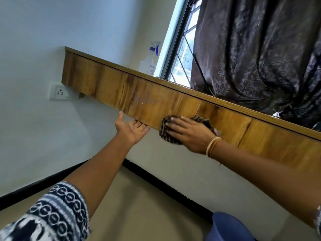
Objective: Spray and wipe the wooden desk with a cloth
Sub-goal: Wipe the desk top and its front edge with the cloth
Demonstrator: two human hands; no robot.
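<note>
The wall (43, 119) was plain and pale, with a white socket (60, 92) set into it. A black skirting (165, 186) ran along its foot, where it met a beige floor (132, 211). Daylight came through a grilled window (182, 54), half covered by a dark patterned curtain (260, 49). A blue tub (229, 228) stood on the floor near the wall.

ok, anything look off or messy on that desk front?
Yes: a whitish smear with small droplets sits on the wooden desk front panel, left of the cloth, not yet wiped. It looks like spray residue. Nothing looks damaged.
</note>
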